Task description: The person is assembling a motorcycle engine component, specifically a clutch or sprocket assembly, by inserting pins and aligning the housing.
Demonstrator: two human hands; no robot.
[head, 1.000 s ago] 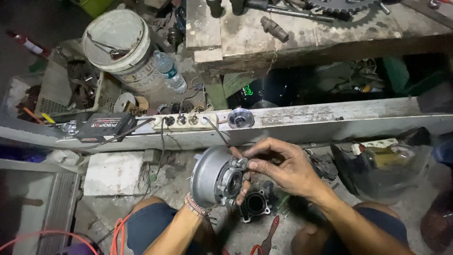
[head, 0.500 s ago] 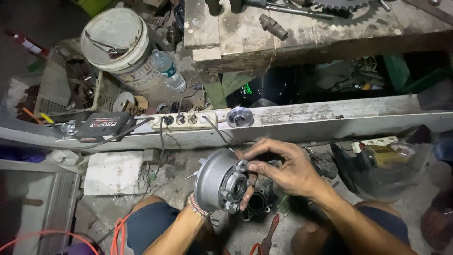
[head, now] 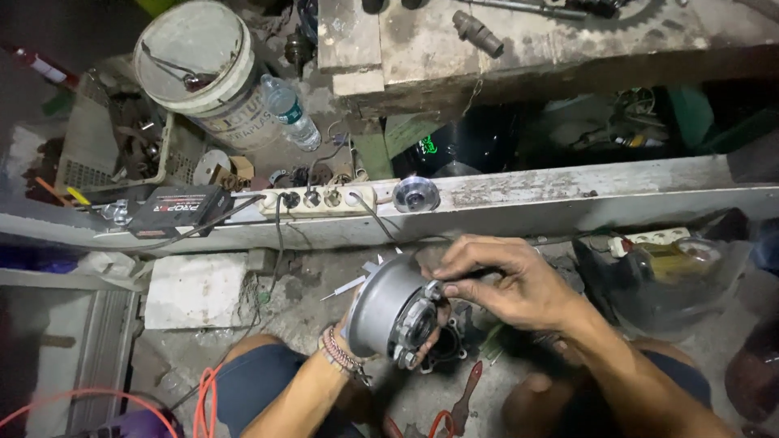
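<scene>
I hold the grey metal drum (head: 388,304) in my left hand (head: 357,341), cupped from below and behind, fingers wrapped round its body so its open face tilts toward my right. It sits above my lap, just in front of the pale beam (head: 568,203) that crosses the view. My right hand (head: 511,284) comes over the top, thumb and forefinger pinched narrowly at the plate assembly (head: 415,320) on the drum's face; whether a small part sits between those fingertips I cannot tell (they hide the spot).

As I judge it, the work is midway: the plate already sits on the drum's face with its fittings showing, yet my fingers are busy at its upper edge, so something there looks unfinished. A dark round housing (head: 445,345) lies on the ground right below, apart from the drum, which suggests joining or refitting is left. A red-handled tool (head: 466,397) lies beside it, untouched.

Beyond the beam stand a white bucket (head: 203,73), a plastic bottle (head: 290,113) and a power strip (head: 320,199).
</scene>
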